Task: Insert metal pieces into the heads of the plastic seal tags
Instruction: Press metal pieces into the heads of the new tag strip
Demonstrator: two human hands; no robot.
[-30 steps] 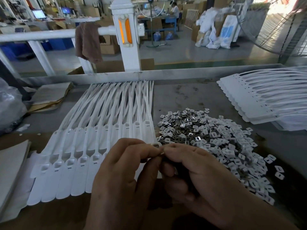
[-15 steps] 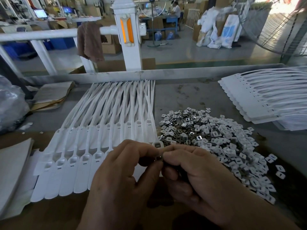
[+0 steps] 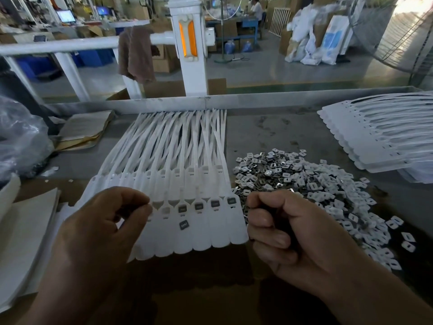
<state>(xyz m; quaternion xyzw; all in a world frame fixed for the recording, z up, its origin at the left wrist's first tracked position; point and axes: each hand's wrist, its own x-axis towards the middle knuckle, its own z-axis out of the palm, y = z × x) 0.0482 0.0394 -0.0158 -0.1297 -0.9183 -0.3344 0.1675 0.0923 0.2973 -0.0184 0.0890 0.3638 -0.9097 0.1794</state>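
On the bench (image 3: 269, 141), the row of tags (image 3: 210, 235) is lying with metal pieces (image 3: 215, 203) sitting seated along its right end, one loose piece (image 3: 183, 225) resting lower on a tag. The left hand (image 3: 100, 221) is pinching thumb to finger over the tag next in line, and the right hand (image 3: 288, 228) is sitting curled in a fist beside the pile (image 3: 304, 184); what either is holding I cannot tell. Seating the next piece is probably calling for square alignment and a firm press.

Matt white plastic seal tags (image 3: 220, 231), shiny metal pieces (image 3: 267, 173), scuffed grey tabletop (image 3: 269, 132).

head view | wide-angle | faces forward and down | close over workbench (image 3: 269, 137)
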